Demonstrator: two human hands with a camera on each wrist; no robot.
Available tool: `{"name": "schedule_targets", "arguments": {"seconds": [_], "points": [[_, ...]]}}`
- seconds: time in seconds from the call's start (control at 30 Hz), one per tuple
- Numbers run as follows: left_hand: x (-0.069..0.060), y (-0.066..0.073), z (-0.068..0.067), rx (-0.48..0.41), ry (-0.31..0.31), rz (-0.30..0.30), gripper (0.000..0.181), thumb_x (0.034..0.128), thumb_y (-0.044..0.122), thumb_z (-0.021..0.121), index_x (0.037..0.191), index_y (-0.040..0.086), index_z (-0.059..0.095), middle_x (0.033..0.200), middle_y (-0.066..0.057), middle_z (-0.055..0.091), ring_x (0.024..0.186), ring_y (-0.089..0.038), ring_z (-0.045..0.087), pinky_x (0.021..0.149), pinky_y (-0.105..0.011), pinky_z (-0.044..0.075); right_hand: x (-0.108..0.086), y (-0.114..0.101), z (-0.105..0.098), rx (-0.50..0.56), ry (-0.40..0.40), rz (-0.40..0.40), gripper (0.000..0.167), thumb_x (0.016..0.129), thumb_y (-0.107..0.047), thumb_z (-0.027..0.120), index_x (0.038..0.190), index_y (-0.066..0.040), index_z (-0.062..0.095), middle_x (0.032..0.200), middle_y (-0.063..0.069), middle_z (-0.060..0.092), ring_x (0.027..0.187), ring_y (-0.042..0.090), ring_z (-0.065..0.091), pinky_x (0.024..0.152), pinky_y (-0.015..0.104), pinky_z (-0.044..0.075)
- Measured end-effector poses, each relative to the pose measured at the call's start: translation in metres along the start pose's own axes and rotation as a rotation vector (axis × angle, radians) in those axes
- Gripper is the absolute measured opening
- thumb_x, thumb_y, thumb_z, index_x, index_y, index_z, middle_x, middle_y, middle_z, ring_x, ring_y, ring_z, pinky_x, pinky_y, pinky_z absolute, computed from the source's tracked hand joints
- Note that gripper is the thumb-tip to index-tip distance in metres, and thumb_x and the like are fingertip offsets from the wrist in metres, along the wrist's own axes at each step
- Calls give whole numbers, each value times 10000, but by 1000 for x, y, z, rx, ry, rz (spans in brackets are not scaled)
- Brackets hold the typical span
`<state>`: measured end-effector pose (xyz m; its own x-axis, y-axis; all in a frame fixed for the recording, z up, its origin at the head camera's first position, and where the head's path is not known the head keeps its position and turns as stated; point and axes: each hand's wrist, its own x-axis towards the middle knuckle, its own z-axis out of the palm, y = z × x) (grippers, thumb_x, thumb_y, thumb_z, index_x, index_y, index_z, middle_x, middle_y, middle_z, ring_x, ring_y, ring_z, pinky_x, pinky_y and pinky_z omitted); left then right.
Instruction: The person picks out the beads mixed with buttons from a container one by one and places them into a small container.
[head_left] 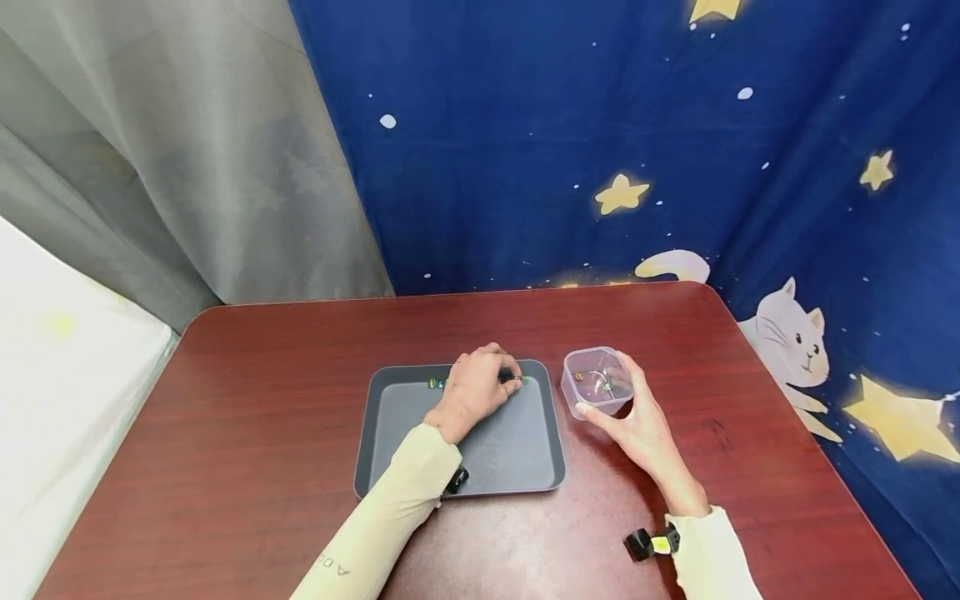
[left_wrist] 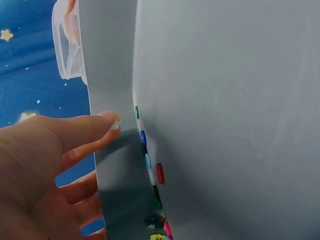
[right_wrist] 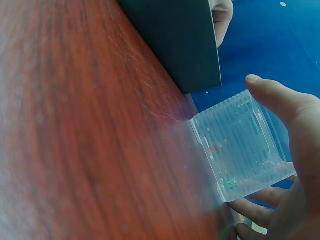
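Head view: the left hand is over the tray, coloured pieces on either side of it; to its right, the right hand grips a clear container. Left wrist: the left hand pinches an orange-tinged piece. Right wrist: the container sits within the right hand's grasp.

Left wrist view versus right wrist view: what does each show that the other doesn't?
Only the left wrist view shows the small coloured pieces inside the tray and the tiny item pinched by the left hand. Only the right wrist view shows the reddish-brown tabletop, the green piece in the clear container, and, clearly, the right hand gripping that container. Both share the tray, container, left hand and blue curtain.
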<state>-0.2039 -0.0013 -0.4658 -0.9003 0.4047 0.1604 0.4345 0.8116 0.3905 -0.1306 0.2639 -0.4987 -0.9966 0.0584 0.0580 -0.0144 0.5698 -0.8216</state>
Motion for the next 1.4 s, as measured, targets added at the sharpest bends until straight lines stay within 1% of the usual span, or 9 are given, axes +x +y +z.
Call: {"name": "schedule_targets", "arguments": {"seconds": [0.13, 0.27, 0.43, 0.6, 0.83, 0.97, 1.13, 1.27, 1.4], "points": [[1, 3, 3, -37, 22, 13, 77, 915, 299, 807, 955, 233, 804, 1103, 37, 730, 983, -185, 696, 838, -400, 529, -3, 2, -3, -13, 10, 3, 1048, 827, -426, 876, 1639, -335, 220, 1571, 108, 446, 1371, 356, 492, 1134, 670, 396], [2, 4, 3, -64, 64, 9, 69, 911, 289, 809, 949, 231, 804, 1108, 42, 722, 1007, -187, 691, 865, -392, 529, -1, 4, -1, -3, 15, -7, 1041, 820, -433, 883, 1631, -352, 236, 1565, 89, 457, 1370, 341, 498, 1140, 643, 397], [3, 3, 1, -100, 113, 19, 57, 893, 263, 825, 930, 227, 801, 1094, 52, 723, 965, -186, 694, 833, -365, 554, 2, 2, 1, -15, 10, -7, 1045, 814, -447, 883, 1629, -362, 235, 1570, 96, 458, 1371, 346, 503, 1140, 648, 402], [5, 4, -1, -123, 134, 38, 64, 900, 250, 819, 946, 212, 798, 1085, 48, 722, 978, -182, 694, 834, -359, 555, 2, 1, 2, -10, 9, -7, 1042, 817, -440, 882, 1629, -356, 234, 1575, 94, 449, 1377, 348, 495, 1145, 653, 397], [3, 9, -2, -163, 116, 9, 75, 914, 264, 806, 971, 218, 792, 1092, 66, 714, 974, -164, 689, 815, -336, 558, 0, 2, 2, -8, 8, -9, 1038, 825, -437, 876, 1635, -323, 237, 1584, 92, 440, 1381, 345, 492, 1146, 653, 398], [4, 11, -3, -185, 121, 4, 87, 919, 267, 803, 986, 214, 791, 1098, 64, 711, 986, -157, 700, 828, -337, 573, 2, 3, 1, 1, 13, -28, 1031, 826, -417, 880, 1632, -322, 245, 1571, 82, 450, 1370, 333, 496, 1143, 633, 400], [6, 15, -6, -210, 115, 0, 93, 920, 264, 802, 1001, 218, 790, 1108, 65, 706, 1026, -143, 704, 873, -349, 581, 3, 2, 0, 10, 13, -44, 1031, 826, -404, 883, 1632, -322, 245, 1560, 86, 455, 1360, 330, 499, 1134, 624, 400], [8, 19, -7, -221, 111, 1, 92, 920, 265, 801, 1003, 226, 788, 1112, 68, 702, 1030, -137, 701, 880, -347, 582, 2, 2, 0, 5, 6, -37, 1030, 832, -409, 877, 1635, -317, 239, 1568, 93, 448, 1366, 336, 495, 1136, 643, 402], [10, 22, -8, -220, 110, 16, 91, 919, 266, 803, 998, 225, 786, 1109, 74, 701, 1038, -134, 697, 887, -347, 581, 1, 2, 1, -6, 6, -26, 1030, 831, -425, 874, 1635, -316, 238, 1576, 97, 445, 1370, 341, 498, 1137, 654, 403]]}}
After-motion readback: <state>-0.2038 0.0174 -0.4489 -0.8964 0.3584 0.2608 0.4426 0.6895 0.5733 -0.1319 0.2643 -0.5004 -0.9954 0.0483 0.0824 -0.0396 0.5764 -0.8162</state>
